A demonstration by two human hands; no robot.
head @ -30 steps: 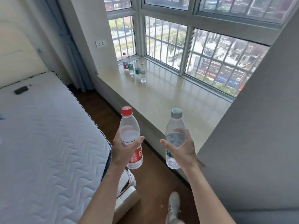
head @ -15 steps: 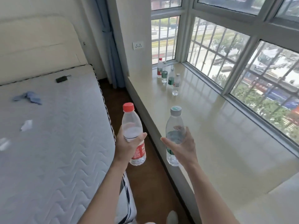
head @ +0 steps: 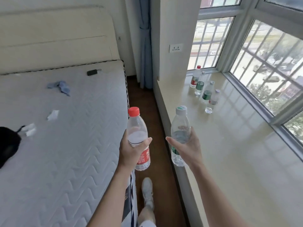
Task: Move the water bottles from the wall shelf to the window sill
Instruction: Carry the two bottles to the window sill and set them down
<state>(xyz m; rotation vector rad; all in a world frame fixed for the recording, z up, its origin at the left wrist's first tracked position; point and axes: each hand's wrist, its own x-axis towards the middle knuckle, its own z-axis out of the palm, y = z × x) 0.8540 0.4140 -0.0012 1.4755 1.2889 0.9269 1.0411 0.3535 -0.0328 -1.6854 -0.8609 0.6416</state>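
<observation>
Head view shows the left hand (head: 131, 149) grasping a red-capped bottle (head: 138, 138) and the right hand (head: 188, 147) grasping a green-labelled bottle (head: 179, 128), both upright over the floor between bed (head: 65, 145) and window sill (head: 237, 153). Four bottles (head: 204, 89) stand at the sill's far end.

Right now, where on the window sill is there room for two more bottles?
The window sill is bare from the nearest standing bottle back toward the right hand, between its floor-side edge and the window frame. It is crowded only near the far corner.
</observation>
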